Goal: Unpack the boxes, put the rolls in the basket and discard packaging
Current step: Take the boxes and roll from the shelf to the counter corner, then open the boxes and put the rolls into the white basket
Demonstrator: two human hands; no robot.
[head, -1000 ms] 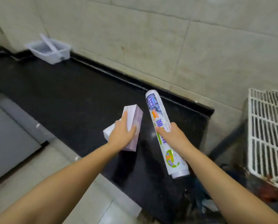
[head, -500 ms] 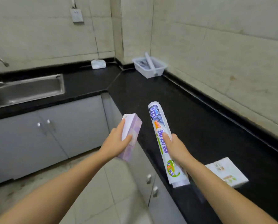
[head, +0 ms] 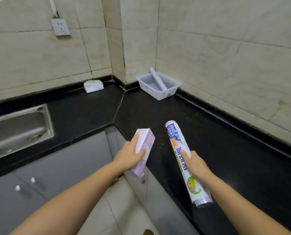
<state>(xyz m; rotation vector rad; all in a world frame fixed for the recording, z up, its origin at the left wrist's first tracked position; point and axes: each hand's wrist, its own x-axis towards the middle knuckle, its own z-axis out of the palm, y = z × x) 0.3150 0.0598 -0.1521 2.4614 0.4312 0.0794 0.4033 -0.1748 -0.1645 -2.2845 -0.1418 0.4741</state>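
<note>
You get even, soft light, moderately bright, w/ no hard shadows anywhere. The black tabletop (head: pixel 226 150) shows only a faint sheen toward its far corner, near the basket (head: pixel 159 85); no strong glare. The sink (head: pixel 19 126) reflects dull grey streaks. Wide-angle bend is obvious: wall tile lines curve and lean toward the frame edges, and your forearms stretch at the bottom corners. Focus is decent mid-frame; print on the roll (head: pixel 183 160) is readable. Cabinet knobs (head: pixel 25 184) at lower left look smeared, and the socket (head: pixel 60 27) is slightly soft.
</note>
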